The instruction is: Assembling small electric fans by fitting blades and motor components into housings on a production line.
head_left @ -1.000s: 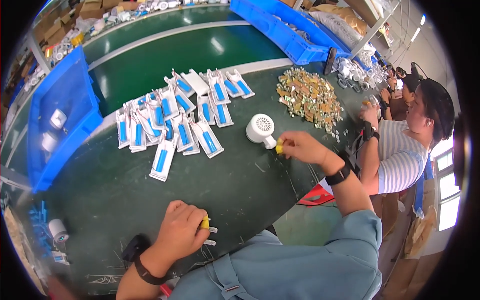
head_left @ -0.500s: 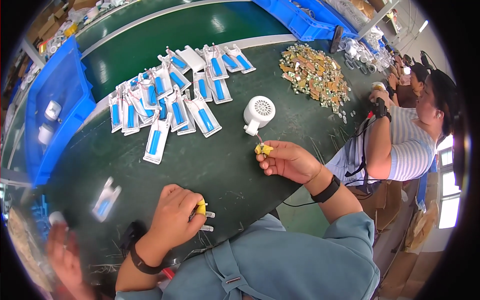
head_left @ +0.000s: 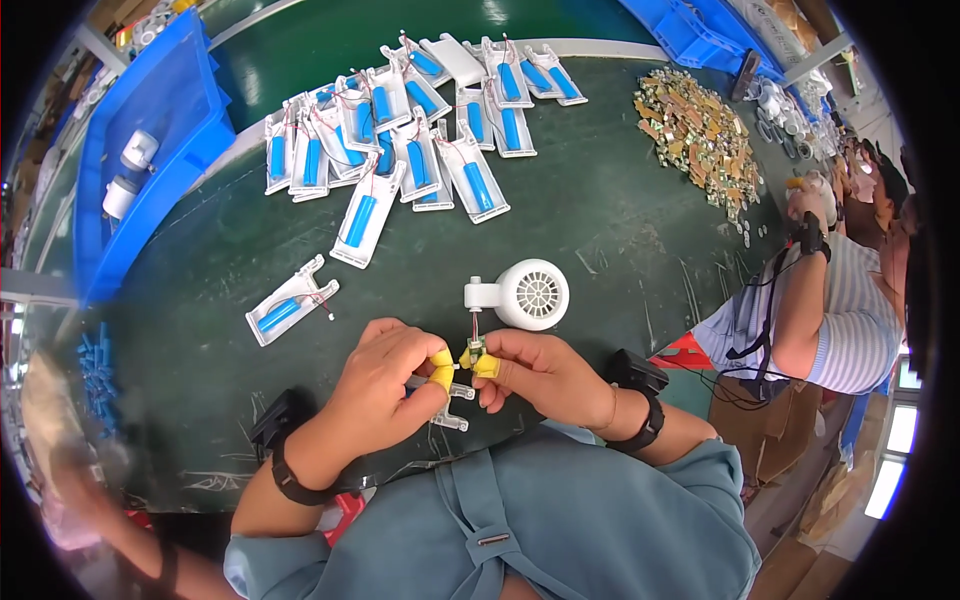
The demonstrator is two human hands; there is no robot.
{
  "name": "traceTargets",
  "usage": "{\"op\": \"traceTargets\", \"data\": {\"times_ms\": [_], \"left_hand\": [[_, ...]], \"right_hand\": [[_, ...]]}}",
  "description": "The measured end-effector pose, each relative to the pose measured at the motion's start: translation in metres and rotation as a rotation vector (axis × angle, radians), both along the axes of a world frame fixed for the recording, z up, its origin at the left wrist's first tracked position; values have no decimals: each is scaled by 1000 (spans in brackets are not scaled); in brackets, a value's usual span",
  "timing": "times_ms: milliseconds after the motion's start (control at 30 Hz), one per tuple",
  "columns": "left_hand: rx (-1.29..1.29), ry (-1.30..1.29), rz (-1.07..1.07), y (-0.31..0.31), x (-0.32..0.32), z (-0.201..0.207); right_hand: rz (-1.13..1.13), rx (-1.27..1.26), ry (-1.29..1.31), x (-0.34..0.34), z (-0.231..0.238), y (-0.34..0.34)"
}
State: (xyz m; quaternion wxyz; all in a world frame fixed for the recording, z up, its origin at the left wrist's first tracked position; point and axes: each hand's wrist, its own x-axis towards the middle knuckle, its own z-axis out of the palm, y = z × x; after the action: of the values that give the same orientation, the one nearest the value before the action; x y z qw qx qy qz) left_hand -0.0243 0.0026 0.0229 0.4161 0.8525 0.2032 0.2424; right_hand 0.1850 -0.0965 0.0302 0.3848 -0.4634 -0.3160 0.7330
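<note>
Left hand [head_left: 385,385] grasping white case [head_left: 451,421], right hand [head_left: 550,380] pinching small circuit board [head_left: 476,350], wires [head_left: 475,324] running to white fan [head_left: 534,295]

My hands [head_left: 385,385] sharp, bench [head_left: 620,290] bright; window [head_left: 885,490] right of it blown out, glare on belt [head_left: 440,18] behind, arm [head_left: 110,510] at its left end blurred. Fisheye-bent edges.

One fan head [head_left: 534,295]; two white units [head_left: 139,150] in left bin [head_left: 190,160]; one circuit-board heap [head_left: 697,140]; one lone battery shell [head_left: 290,302].
</note>
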Motion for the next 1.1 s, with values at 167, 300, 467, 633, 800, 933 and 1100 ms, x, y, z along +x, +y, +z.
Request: {"op": "traceTargets", "data": {"times_ms": [167, 300, 467, 633, 800, 933, 1100], "left_hand": [[-42, 9, 5, 0, 1, 1], [-35, 19, 2, 0, 1, 2], [10, 16, -17, -1, 2, 0], [60, 29, -54, 1, 2, -2], [66, 35, -80, 0, 3, -2], [65, 19, -71, -2, 4, -3], [68, -18, -42, -6, 6, -6]], "right_hand": [[40, 46, -81, 0, -3, -3], [37, 74, -143, -2, -4, -3], [61, 186, -255, -2, -3, -5], [130, 369, -426, -3, -4, -7], [99, 413, -502, -8, -8, -9], [30, 466, -585, -15, -14, -12], [2, 505, -650, -18, -17, -14]]}}
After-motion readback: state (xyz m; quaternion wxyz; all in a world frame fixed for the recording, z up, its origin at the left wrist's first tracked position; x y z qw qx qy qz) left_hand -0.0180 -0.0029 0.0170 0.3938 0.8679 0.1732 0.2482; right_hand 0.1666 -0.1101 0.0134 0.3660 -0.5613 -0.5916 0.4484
